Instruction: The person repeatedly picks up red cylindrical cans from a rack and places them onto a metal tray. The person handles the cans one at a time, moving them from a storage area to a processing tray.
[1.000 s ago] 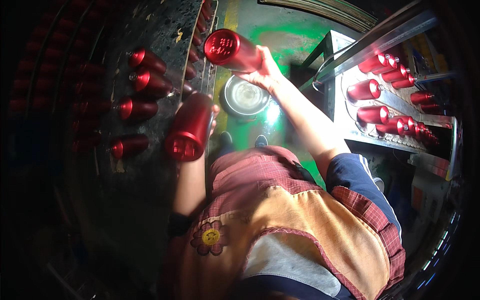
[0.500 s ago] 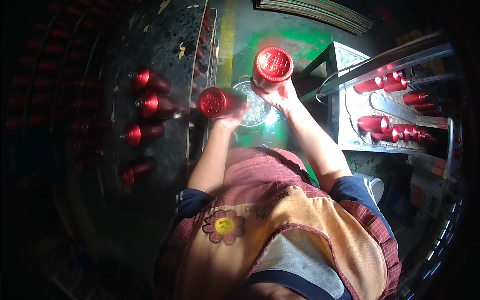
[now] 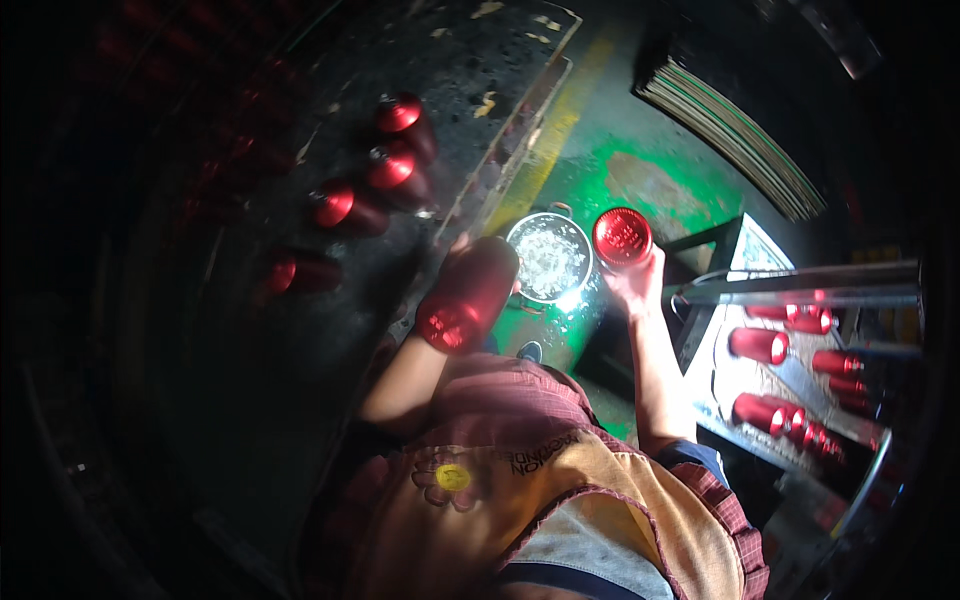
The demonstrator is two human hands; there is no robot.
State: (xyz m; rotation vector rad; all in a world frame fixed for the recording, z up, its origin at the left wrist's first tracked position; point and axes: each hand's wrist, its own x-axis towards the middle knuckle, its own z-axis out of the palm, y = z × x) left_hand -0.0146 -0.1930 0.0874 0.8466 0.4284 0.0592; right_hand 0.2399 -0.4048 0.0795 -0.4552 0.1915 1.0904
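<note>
My left hand [image 3: 459,244] is closed around a dark red metallic bottle [image 3: 468,295], which hides most of the palm and fingers. This bottle is tilted, with its embossed base toward me, near the edge of the dark table. Farther right, my right hand [image 3: 637,284] grips a second red bottle [image 3: 622,238] from below, its round embossed base facing up. Between the two hands, lower down, a round metal pot [image 3: 550,258] with side handles shows a bright, glittering inside.
Several red bottles with silvery necks [image 3: 392,165] stand on the dark, scuffed table [image 3: 440,50] at left. At right, a lit metal-framed stand [image 3: 745,250] holds more red bottles [image 3: 760,344]. A stack of thin boards [image 3: 735,135] lies at the far right on the green floor.
My left hand has drawn its bottle closer to me and swung it toward the table. The right-hand bottle has moved lower and away to the right. The whole view has turned.
</note>
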